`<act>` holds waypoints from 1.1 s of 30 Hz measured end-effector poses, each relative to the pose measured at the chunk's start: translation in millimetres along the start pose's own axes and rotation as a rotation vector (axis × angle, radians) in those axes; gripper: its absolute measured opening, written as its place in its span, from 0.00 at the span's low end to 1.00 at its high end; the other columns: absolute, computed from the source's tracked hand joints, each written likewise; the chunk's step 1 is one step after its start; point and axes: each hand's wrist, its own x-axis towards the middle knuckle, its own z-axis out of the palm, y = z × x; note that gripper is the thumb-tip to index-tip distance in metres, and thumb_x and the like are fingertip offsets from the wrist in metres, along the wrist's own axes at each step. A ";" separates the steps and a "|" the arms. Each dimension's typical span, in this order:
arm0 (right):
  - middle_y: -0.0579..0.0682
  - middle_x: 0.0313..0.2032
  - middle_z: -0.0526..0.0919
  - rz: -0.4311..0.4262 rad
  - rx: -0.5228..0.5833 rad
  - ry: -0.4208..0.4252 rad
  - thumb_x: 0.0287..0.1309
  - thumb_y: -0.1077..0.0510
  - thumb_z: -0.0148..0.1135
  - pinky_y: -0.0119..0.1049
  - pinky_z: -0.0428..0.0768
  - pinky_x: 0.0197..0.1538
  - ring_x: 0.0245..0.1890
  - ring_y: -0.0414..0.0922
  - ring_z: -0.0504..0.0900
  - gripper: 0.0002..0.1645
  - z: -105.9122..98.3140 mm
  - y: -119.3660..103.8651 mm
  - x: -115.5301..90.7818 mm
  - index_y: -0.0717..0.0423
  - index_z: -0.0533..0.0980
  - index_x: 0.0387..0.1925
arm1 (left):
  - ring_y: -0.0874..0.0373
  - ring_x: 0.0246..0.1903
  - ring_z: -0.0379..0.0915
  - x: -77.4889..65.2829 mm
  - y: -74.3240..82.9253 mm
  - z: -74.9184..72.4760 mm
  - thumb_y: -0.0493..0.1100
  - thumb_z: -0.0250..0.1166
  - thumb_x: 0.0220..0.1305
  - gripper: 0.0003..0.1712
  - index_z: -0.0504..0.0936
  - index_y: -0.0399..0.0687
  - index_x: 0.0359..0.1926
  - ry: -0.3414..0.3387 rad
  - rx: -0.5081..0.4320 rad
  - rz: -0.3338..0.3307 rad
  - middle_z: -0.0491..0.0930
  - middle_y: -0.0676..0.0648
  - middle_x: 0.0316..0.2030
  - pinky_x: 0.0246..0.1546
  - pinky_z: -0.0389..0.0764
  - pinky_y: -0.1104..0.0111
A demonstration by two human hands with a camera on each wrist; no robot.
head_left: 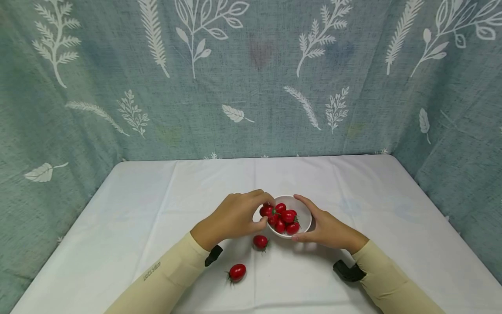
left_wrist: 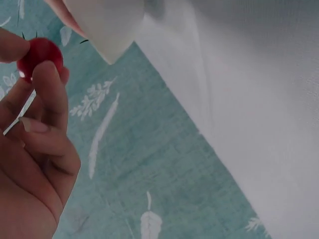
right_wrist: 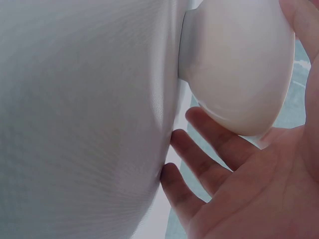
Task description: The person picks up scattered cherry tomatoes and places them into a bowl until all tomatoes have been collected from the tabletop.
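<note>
A small white bowl (head_left: 304, 213) stands on the table with several red cherry tomatoes (head_left: 288, 216) heaped inside. My left hand (head_left: 238, 214) pinches one cherry tomato (left_wrist: 41, 56) between thumb and fingertips at the bowl's left rim. My right hand (head_left: 328, 226) holds the bowl from the right, thumb and index finger around its side. In the right wrist view, the other fingers spread beneath the bowl's (right_wrist: 239, 64) curved wall, near the cloth.
Two loose cherry tomatoes lie on the white cloth: one tomato (head_left: 260, 242) just in front of the bowl, another tomato (head_left: 237, 272) nearer the front left, beside the left forearm. A green leaf-patterned curtain (head_left: 251, 87) hangs behind and along both sides of the table (head_left: 188, 183).
</note>
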 end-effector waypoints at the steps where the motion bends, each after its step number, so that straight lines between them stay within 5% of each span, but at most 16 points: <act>1: 0.58 0.68 0.70 0.003 0.001 -0.001 0.47 0.38 0.77 0.52 0.74 0.61 0.66 0.54 0.72 0.65 0.0 0.2 0.2 0.39 0.48 0.78 | 0.69 0.17 0.61 1.5 -0.3 1.0 0.45 0.67 0.59 0.17 0.80 0.59 0.50 0.012 0.007 -0.001 0.79 0.60 0.38 0.20 0.67 0.77; 16: 0.57 0.70 0.68 0.001 -0.012 -0.006 0.48 0.37 0.76 0.52 0.75 0.60 0.66 0.54 0.71 0.65 -0.8 -1.3 -0.6 0.39 0.47 0.78 | 0.68 0.20 0.69 18.6 1.1 17.8 0.49 0.69 0.63 0.20 0.79 0.59 0.55 0.071 0.049 -0.018 0.84 0.57 0.43 0.22 0.70 0.77; 33: 0.58 0.70 0.68 -0.004 0.005 -0.001 0.47 0.37 0.76 0.48 0.76 0.58 0.64 0.54 0.74 0.65 -0.8 -2.4 -0.2 0.41 0.47 0.78 | 0.68 0.22 0.69 25.7 3.8 29.6 0.47 0.71 0.62 0.17 0.82 0.57 0.51 -0.019 0.023 -0.059 0.85 0.57 0.39 0.23 0.71 0.76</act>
